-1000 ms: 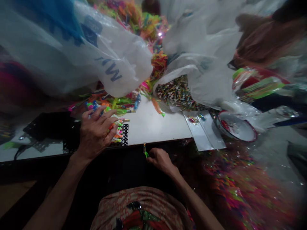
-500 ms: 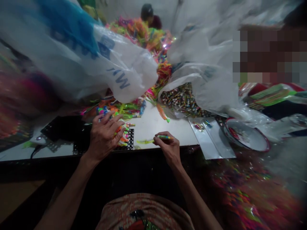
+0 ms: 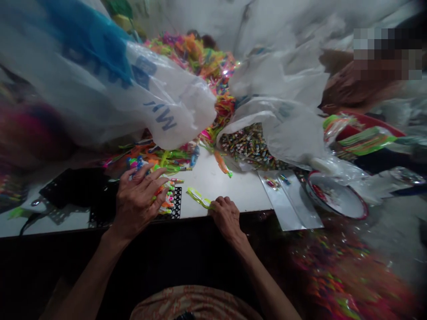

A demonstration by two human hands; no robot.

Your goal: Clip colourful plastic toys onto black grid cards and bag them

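My left hand (image 3: pixel 138 195) lies over a cluster of small bright pieces (image 3: pixel 167 201), orange, green, pink and blue, set on a black perforated rack (image 3: pixel 178 202). Its fingers are stretched and apart, and they touch or hover just over the pieces; the palm hides part of them. At the table's front edge, my right hand (image 3: pixel 227 215) is closed on the end of a thin neon-yellow strip (image 3: pixel 198 197) with a pale middle. The strip points left toward the rack. Beyond the left fingertips lies a small tube-like piece (image 3: pixel 176 181).
Large white plastic bags (image 3: pixel 180 106) lean over the table's back. One open bag (image 3: pixel 276 129) holds many small tubes (image 3: pixel 245 144). An orange piece (image 3: pixel 222 164), a clear sheet (image 3: pixel 293 209) and a red-rimmed bowl (image 3: pixel 358 215) are nearby. Another person's arm (image 3: pixel 350 84) is at right.
The view has shifted slightly. My right hand has turned knuckles-up and moved a little left; the yellow strip now lies toward the rack. My left hand stays over the pieces.
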